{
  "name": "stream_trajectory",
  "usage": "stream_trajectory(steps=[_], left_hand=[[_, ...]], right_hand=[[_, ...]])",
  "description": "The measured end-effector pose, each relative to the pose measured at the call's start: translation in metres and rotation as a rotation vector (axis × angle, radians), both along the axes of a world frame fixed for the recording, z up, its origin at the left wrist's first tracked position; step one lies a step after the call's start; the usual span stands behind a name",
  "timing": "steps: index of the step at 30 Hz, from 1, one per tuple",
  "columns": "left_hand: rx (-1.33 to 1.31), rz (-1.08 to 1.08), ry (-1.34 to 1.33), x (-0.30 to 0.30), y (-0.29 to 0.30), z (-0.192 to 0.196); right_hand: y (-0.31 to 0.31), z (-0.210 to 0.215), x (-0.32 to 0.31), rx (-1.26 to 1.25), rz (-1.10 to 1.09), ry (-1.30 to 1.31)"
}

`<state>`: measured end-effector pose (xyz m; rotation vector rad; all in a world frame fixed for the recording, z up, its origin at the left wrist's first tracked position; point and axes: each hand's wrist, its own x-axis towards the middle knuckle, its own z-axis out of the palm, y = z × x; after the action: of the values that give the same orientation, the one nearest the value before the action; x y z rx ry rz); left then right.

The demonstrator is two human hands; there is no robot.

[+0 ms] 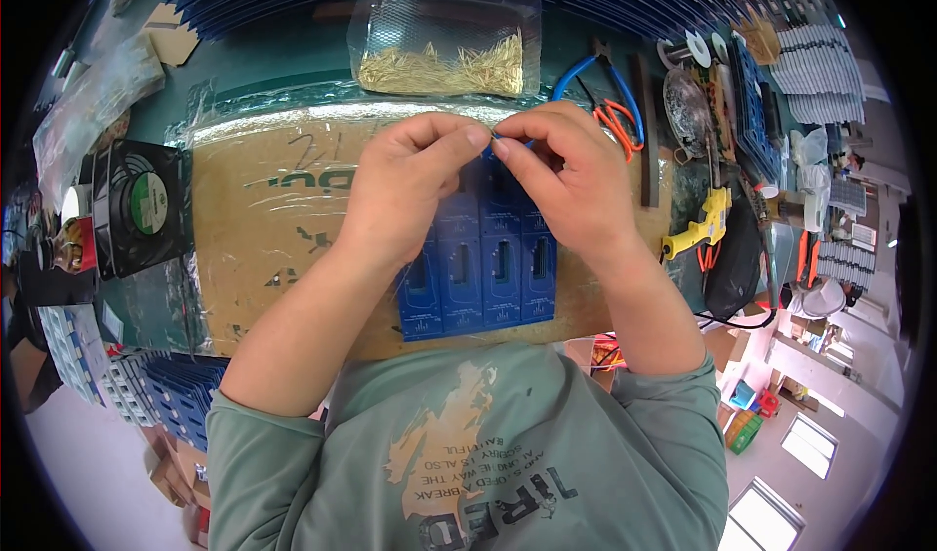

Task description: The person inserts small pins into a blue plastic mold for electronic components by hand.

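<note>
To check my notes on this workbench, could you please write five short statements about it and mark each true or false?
1. The left hand is close to the right hand. True.
2. The clear tray is full of blue screws. False: the clear tray holds thin gold-coloured pieces.
3. A black fan stands on the left. True.
4. The blue boards between the forearms lie directly on the green tabletop. False: these blue boards lie over brown cardboard.
5. Blue-handled pliers lie right of the clear tray. True.

Below my fingertips [477,136], smooth blue panels [463,303] are looking faintly satiny over brown cardboard [234,214]; beyond my grip, a glossy clear plastic tray [444,22] is holding shiny brass-coloured metal pins [493,68]; nearest me, I'm wearing matt green cloth [547,395].
</note>
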<state>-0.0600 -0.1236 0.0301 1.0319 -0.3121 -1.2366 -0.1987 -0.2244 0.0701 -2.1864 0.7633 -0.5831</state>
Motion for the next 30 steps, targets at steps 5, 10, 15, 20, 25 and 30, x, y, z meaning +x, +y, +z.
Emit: stream_trajectory(steps=[5,10,15,20,25,30], left_hand=[[-0.023,-0.024,0.006,0.001,-0.001,0.001],[0.012,0.028,0.001,0.003,-0.002,0.002],[-0.020,0.048,0.028,0.006,0.000,0.004],[-0.011,0.075,0.020,0.003,-0.002,0.003],[-0.022,0.060,0.027,0.003,-0.003,0.003],[-0.028,0.055,0.029,0.003,-0.002,0.002]], right_hand=[[-0.002,-0.003,-0.001,-0.112,0.046,-0.082],[-0.005,-0.011,-0.003,0.275,-0.131,-0.121],[-0.010,-0.010,-0.005,0.143,-0.007,0.262],[-0.012,-0.017,-0.005,0.046,0.023,0.309],[-0.010,-0.016,-0.004,0.015,0.025,0.326],[-0.005,-0.017,-0.003,-0.188,0.073,0.337]])
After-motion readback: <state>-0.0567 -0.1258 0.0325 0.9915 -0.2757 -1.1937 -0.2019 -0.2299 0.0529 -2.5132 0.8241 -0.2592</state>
